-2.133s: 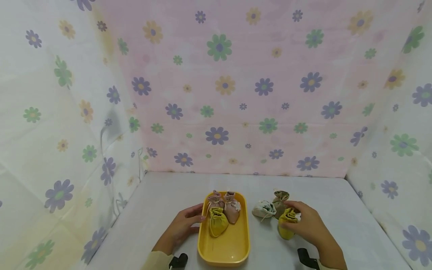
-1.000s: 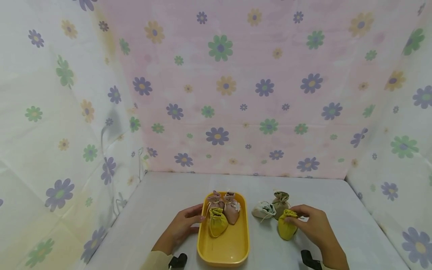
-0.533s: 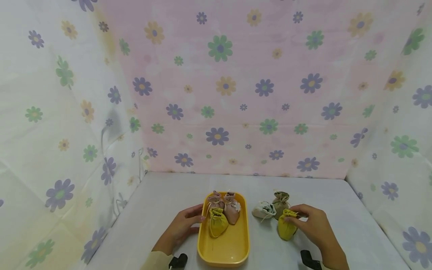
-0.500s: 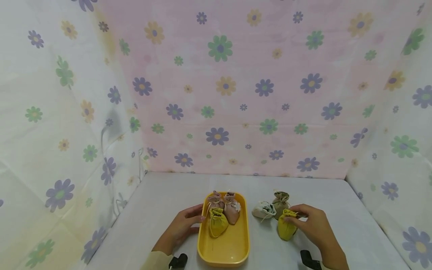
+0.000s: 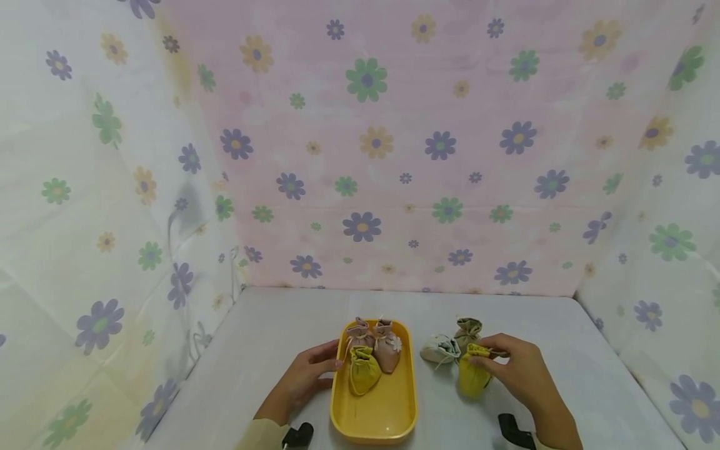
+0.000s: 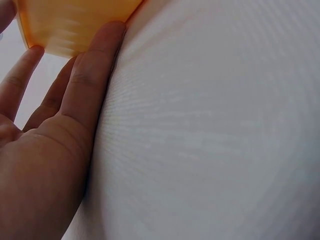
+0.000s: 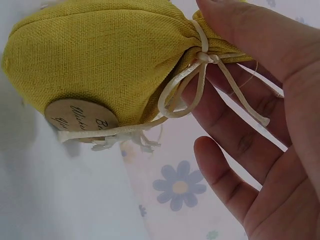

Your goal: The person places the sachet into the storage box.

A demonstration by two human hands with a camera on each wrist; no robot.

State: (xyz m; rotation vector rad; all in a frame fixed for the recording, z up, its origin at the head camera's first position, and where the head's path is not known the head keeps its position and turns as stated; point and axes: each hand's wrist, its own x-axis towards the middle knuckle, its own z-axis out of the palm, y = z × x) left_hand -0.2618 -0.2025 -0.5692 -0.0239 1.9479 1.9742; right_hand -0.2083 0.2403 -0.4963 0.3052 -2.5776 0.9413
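My right hand point(image 5: 514, 370) pinches the yellow pouch point(image 5: 471, 375) by its tied neck, right of the yellow tray point(image 5: 374, 417); it appears lifted off the table point(image 5: 270, 337), though I cannot confirm this. My left hand point(image 5: 304, 378), fingers straight, steadies the tray's left rim. Step in hand: pick-up; next, carry the pouch left over the rim into the bare near end
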